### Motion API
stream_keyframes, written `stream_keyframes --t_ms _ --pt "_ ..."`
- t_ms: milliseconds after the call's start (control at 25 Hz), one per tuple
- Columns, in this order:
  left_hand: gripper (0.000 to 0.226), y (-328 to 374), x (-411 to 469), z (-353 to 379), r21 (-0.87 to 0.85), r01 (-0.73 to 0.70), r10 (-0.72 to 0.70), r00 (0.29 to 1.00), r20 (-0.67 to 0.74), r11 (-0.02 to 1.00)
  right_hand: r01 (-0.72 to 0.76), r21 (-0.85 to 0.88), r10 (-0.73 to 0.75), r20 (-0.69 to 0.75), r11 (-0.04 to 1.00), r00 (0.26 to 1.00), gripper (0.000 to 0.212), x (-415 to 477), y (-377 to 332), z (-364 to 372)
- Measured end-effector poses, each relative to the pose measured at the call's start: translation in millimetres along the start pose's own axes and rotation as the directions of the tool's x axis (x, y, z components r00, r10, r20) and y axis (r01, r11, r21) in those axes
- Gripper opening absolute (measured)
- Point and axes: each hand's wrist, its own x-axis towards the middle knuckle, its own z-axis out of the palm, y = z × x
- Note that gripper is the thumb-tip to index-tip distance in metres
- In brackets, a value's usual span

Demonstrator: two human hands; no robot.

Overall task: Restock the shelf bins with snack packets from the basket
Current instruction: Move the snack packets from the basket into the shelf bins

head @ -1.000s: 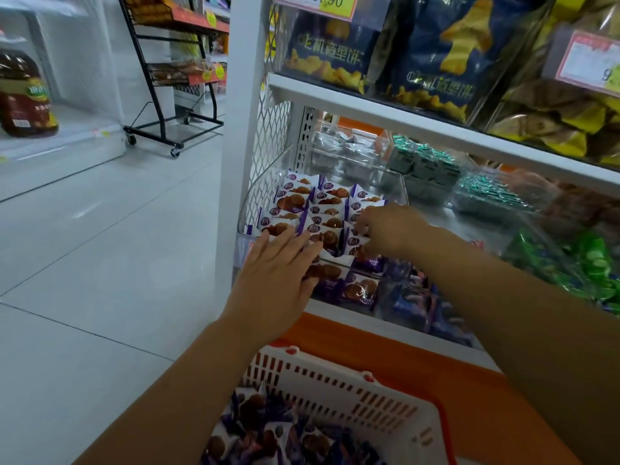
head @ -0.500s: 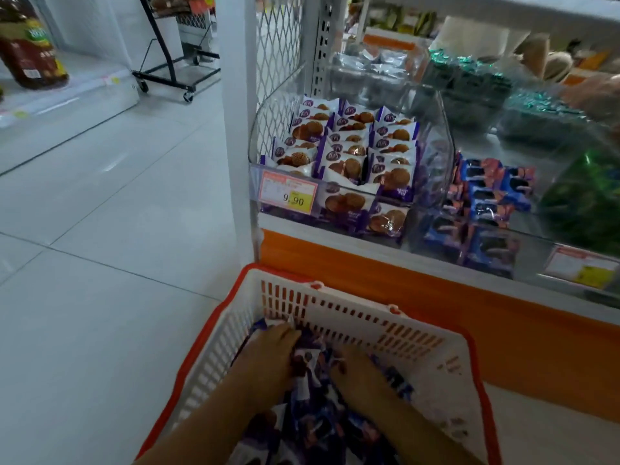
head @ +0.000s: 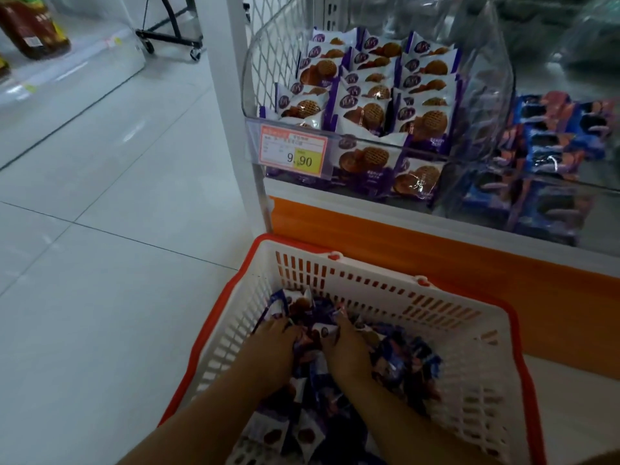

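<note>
Moved from bin (head: 488,82) to basket (head: 369,278), left hand (head: 273,347) and right hand (head: 347,352) each clutch packets (head: 404,362).

Light is dim and cool, bluish, with a soft pale sheen on the floor (head: 100,196). Glare clouds the clear bin (head: 486,95) wall, the upper right corner is smeared, the snack packets (head: 402,367) look dark and soft, and straight edges bow outward.

Grey tiled floor (head: 100,196), brown bottle (head: 33,28) top left, wheeled black rack (head: 174,38)
</note>
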Motion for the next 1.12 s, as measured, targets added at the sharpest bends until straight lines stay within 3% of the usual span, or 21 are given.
stream_keyframes --t_ms 120,240,360,440,520,640,760,920,1120 --pt "0.061 6.6 -1.0 -5.9 -0.046 -0.011 0.009 0.999 -0.045 0.999 0.051 -0.073 -0.053 -0.019 0.996 0.998 0.024 -9.0 2.3 -9.3" --pt "0.057 19.5 -5.6 -20.0 -0.344 -0.078 0.022 0.986 -0.165 0.936 0.107 0.075 -0.107 -0.013 0.991 0.994 0.019 -15.4 -0.8 -34.9" --pt "0.047 28.5 -4.6 -38.2 -0.750 -0.092 -0.002 0.992 -0.124 0.655 -0.015 0.457 0.005 0.023 0.889 1.000 0.013 -22.0 -16.6 -74.5" --pt "0.051 31.0 -4.2 -48.2 -0.843 -0.018 -0.045 0.998 -0.051 0.538 -0.067 0.616 0.009 0.096 0.785 0.995 0.009 -33.2 -29.5 -100.9" --pt "0.049 29.9 -4.4 -48.7 -0.831 0.013 -0.075 0.997 -0.035 0.556 -0.025 0.541 -0.051 0.125 0.841 0.991 0.009 -45.0 -33.4 -111.7" --pt "0.043 29.2 -10.6 -45.4 -0.754 0.009 -0.099 0.992 -0.074 0.657 0.053 0.271 -0.112 0.207 0.961 0.972 0.018 -51.7 -15.6 -95.4" --pt "0.044 25.4 -14.5 -41.4 -0.716 0.022 -0.105 0.992 -0.072 0.698 0.118 0.041 -0.125 0.274 0.992 0.954 0.049 -47.1 10.3 -66.8" --pt "0.042 20.4 -11.2 -29.3 -0.670 0.086 -0.137 0.990 -0.024 0.737 0.350 -0.316 -0.289 0.225 0.882 0.931 0.067 -34.4 27.7 -38.0" --pt "0.043 6.2 -3.0 -16.7 -0.592 0.109 -0.141 0.990 -0.008 0.799 0.335 -0.535 -0.219 0.270 0.776 0.938 0.076 -10.3 37.5 -21.3"
